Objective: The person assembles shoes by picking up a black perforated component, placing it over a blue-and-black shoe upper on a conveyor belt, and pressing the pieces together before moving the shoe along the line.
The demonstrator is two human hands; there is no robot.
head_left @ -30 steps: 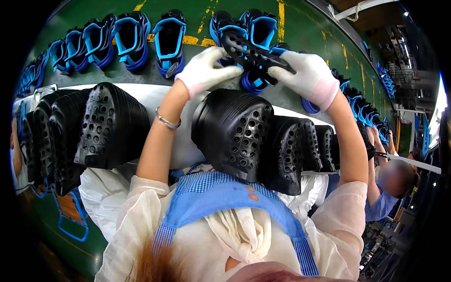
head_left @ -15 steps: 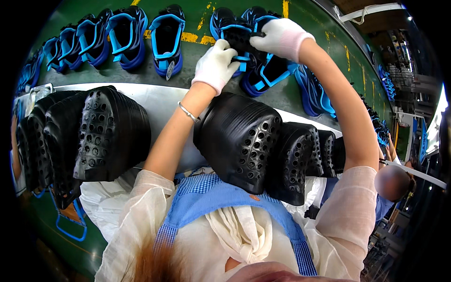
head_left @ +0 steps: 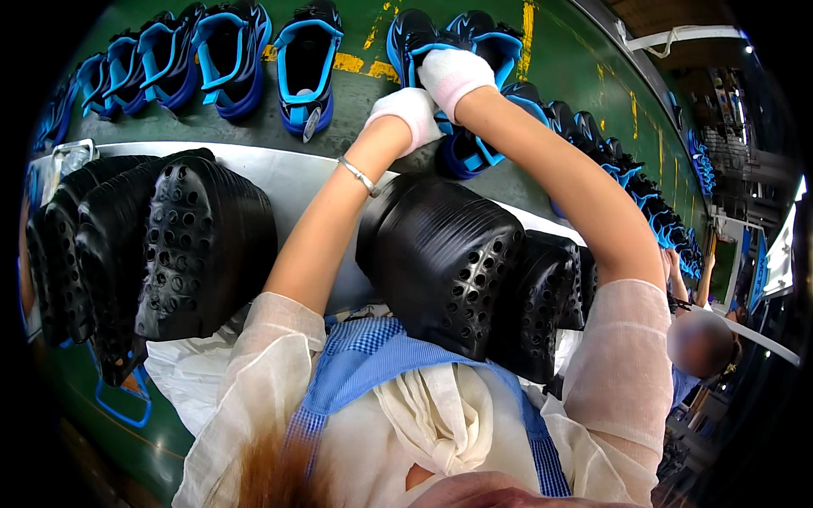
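Both my hands wear white gloves and reach forward onto a blue and black shoe lying on the green conveyor belt. My left hand is curled against the shoe's opening. My right hand sits just beyond it, with its fingers pushed down into the shoe and hidden there. A thin bracelet circles my left wrist. Between my forearms stands a stack of black perforated insoles.
A second stack of black insoles rests on the white shelf to my left. Rows of blue and black shoes run along the belt, curving away to the right. Another person works at far right.
My hands have moved further forward and down onto the shoe. The black insole I held a second ago is no longer visible in them.
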